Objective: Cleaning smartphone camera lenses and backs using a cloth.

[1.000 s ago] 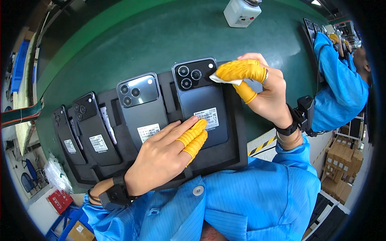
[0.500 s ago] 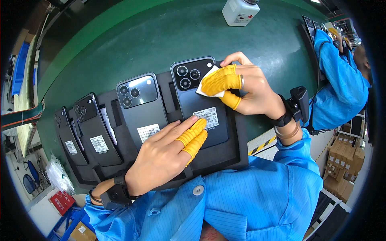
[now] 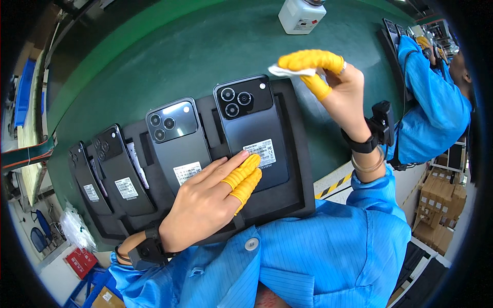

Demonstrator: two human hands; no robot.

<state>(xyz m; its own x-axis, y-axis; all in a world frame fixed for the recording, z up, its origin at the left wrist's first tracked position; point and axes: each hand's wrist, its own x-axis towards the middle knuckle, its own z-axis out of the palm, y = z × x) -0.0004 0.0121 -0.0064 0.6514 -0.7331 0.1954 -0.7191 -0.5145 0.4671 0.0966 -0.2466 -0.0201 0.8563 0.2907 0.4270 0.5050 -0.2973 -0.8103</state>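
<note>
Several dark phones lie back-up in a black foam tray (image 3: 300, 169) on the green table. My left hand (image 3: 215, 197), with yellow finger cots, rests flat on the lower end of the rightmost phone (image 3: 251, 131), near its white label. My right hand (image 3: 328, 79), also in yellow finger cots, is raised above and to the right of that phone's camera end. It pinches a small white wipe (image 3: 287, 71) between its fingertips. The neighbouring phone (image 3: 177, 138) lies just left of my left hand.
A white square bottle (image 3: 302, 14) stands at the far edge of the table. At the right, another person in a blue sleeve (image 3: 426, 102) works at more phones. Cardboard boxes (image 3: 436, 205) sit low on the right. A black-yellow striped tape (image 3: 334, 186) marks the table's near edge.
My right hand has lifted off the rightmost phone's camera end and moved up and right with the white wipe. My left hand stays on the phone's lower end.
</note>
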